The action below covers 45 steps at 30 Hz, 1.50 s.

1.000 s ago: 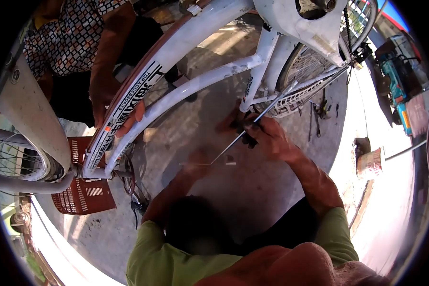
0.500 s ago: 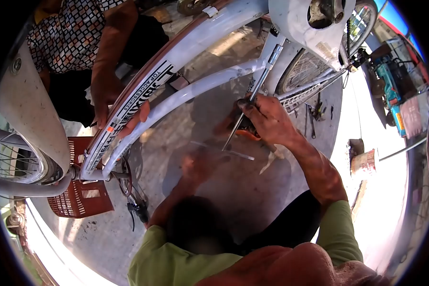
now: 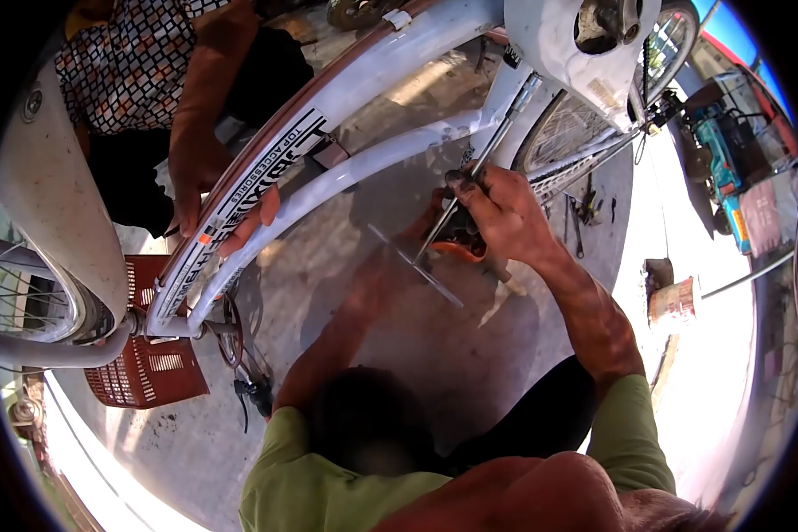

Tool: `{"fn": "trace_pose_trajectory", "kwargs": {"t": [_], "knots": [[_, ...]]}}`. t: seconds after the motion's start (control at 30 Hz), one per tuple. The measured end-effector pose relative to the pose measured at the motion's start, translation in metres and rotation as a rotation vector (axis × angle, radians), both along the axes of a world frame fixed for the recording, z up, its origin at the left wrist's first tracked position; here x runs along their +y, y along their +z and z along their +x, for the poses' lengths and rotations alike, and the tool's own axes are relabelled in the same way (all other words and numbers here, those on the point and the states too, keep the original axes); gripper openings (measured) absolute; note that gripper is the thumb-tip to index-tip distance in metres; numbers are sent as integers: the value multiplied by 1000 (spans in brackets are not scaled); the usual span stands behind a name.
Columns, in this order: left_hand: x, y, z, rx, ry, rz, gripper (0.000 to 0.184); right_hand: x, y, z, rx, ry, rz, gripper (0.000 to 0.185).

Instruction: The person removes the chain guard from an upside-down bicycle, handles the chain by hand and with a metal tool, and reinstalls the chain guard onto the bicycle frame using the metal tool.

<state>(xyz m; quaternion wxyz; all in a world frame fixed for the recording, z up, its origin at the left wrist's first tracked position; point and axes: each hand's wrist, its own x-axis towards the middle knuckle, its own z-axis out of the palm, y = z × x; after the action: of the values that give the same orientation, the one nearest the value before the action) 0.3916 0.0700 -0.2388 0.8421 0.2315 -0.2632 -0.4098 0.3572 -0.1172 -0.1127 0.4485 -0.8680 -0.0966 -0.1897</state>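
A long T-handle wrench (image 3: pixel 434 232) runs slantwise from the white bicycle frame (image 3: pixel 377 71) down toward me. Its upper end meets the frame beside the white seat tube area. My right hand (image 3: pixel 503 208) is closed around the shaft, with blackened thumb and fingertips. The crossbar (image 3: pixel 439 288) sits at the shaft's lower end. Close by the crossbar is my left hand (image 3: pixel 401 257), smeared by motion, so its fingers cannot be made out. Behind the shaft, partly hidden, lies an orange and dark object (image 3: pixel 461 251).
Another person's hand (image 3: pixel 248 226) holds the frame's lower end at left. A brown basket (image 3: pixel 155 377) and brake lever (image 3: pixel 257 390) lie below it. Loose tools (image 3: pixel 583 213) rest on the concrete at right, near a tin can (image 3: pixel 672 301). The rear wheel (image 3: pixel 554 133) is upper right.
The wrench's crossbar has turned to a steeper slant. My left hand has moved up and right along it. My right hand stays around the shaft, shifted slightly.
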Motion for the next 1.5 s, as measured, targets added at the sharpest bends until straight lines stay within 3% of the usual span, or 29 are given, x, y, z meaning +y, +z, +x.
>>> {"fn": "trace_pose_trajectory", "kwargs": {"t": [0.07,0.2,0.37,0.53,0.63,0.73,0.8,0.9,0.97,1.03,1.17,1.27,1.33,1.37,1.4,1.5], "knots": [[-2,-55,4,199,65,7,70,-1,0,1,41,4,15,21],[10,-91,4,426,-51,8,56,2,1,2,-32,-15,-41,19],[-11,-39,5,-57,146,73,43,-5,5,1,29,-6,-84,15],[-18,-89,-3,-657,759,702,33,-4,6,1,117,-61,-94,13],[-13,-45,-20,-627,895,657,30,-6,-3,4,85,-41,-118,13],[-5,-48,-20,-408,750,599,29,-3,-11,7,-1,-52,-95,18],[0,-60,-15,-20,508,368,32,-3,-11,6,-30,-59,-73,21],[9,-61,1,409,-137,211,42,-4,-13,6,-18,-44,-87,21],[0,-74,10,472,-390,21,44,-6,-15,7,-22,-27,-111,21],[-4,-75,10,429,-419,-65,43,-4,-11,5,25,-8,-56,21],[-16,-51,-3,222,-3,0,34,-5,-6,5,-35,36,-89,22],[-17,-15,-15,13,390,328,28,2,-1,3,56,9,19,22],[-16,-41,-17,-2,568,379,27,1,0,4,97,-3,-26,21],[-18,-104,-11,74,606,278,27,0,0,4,117,-10,-47,20],[-13,-116,-9,69,614,255,27,0,-3,4,68,8,-56,20],[0,-97,-2,-110,575,327,28,-6,-6,9,-38,55,-83,19]]}}
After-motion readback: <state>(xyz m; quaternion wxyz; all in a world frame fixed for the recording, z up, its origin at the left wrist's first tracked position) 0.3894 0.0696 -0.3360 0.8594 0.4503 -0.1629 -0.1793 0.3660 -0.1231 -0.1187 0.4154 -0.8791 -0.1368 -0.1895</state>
